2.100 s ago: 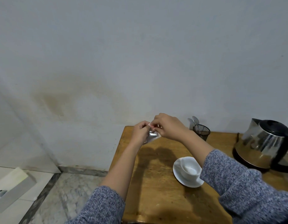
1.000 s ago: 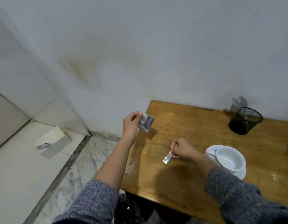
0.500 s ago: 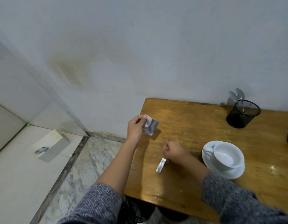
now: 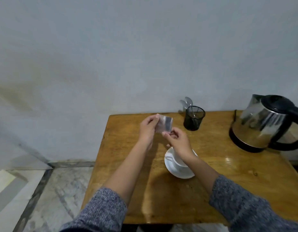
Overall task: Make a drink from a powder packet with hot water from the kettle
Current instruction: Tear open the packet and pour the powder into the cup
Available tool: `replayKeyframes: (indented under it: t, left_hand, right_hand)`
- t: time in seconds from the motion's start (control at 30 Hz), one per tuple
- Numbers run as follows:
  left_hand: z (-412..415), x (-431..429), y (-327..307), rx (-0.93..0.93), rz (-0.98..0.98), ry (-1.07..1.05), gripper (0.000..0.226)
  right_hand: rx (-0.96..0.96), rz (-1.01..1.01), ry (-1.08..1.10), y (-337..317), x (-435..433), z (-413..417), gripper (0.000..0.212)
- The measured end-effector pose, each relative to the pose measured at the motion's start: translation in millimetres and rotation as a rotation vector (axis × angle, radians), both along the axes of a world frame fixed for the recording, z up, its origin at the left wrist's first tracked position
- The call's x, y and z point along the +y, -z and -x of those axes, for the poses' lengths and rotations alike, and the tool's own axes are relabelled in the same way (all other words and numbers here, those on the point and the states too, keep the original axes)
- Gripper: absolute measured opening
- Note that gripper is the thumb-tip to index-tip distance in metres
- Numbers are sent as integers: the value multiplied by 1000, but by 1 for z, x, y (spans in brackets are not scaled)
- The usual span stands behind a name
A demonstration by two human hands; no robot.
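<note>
Both hands have come back together since half a second ago, when the right one was down near the table edge by a torn strip; that strip is now out of sight. The packet (image 4: pixel 165 125) is held in the air over the back of the table (image 4: pixel 228 173), above and behind the cup (image 4: pixel 177 162). It looks like thin silvery foil, very light and limp, slick on its faces, so it will likely crumple or slip if gripped loosely. The left hand (image 4: pixel 147 129) pinches its upper left edge between thumb and fingertips, and the right hand (image 4: pixel 177 139) has thumb and forefinger closing on the lower right corner, its other fingers curled; whether that pinch is fully made I cannot tell. I would hold it by the sealed edges, as now, and keep the opened side up until it is over the cup, since loose powder spills easily. The cup sits on a saucer (image 4: pixel 171 169) just under the right wrist, partly hidden, and looks like breakable white china. Behind stands a black mesh pot (image 4: pixel 193 121) with spoons (image 4: pixel 186 102). At the far right is the kettle (image 4: pixel 262 124), steel, surely heavy, best taken by its black handle.
</note>
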State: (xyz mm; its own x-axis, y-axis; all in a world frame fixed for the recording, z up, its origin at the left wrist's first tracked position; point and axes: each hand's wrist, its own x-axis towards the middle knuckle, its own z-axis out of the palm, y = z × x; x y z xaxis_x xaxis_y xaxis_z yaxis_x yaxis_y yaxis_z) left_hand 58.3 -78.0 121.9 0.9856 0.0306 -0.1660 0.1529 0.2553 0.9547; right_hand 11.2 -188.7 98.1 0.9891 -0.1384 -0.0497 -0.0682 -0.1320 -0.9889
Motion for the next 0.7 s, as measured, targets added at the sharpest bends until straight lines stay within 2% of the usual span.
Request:
replayKeyframes:
  t: [0.13, 0.2, 0.27, 0.4, 0.5, 0.6, 0.7]
  left_hand:
    - [10, -29, 0, 9, -47, 98, 9]
    - [16, -38, 7, 7, -110, 179, 11]
    - [21, -45, 14, 8, -184, 252, 15]
    - [21, -56, 20, 20, -403, 424, 37]
    - [18, -66, 23, 14, -507, 565, 48]
    - [17, -74, 28, -70, -802, 665, 34]
    - [19, -74, 35, -96, -922, 650, 22]
  right_hand:
    - [22, -232, 128, -8, -46, 5, 6]
    - [64, -361, 167, -8, -64, 8, 10]
    - [108, -399, 172, -6, -79, 12, 13]
    - [232, -235, 115, 9, -102, 19, 4]
    - [294, -80, 57, 23, -116, 23, 7]
    - [282, 91, 0, 32, -126, 26, 20]
    - [221, 334, -68, 33, -127, 23, 25]
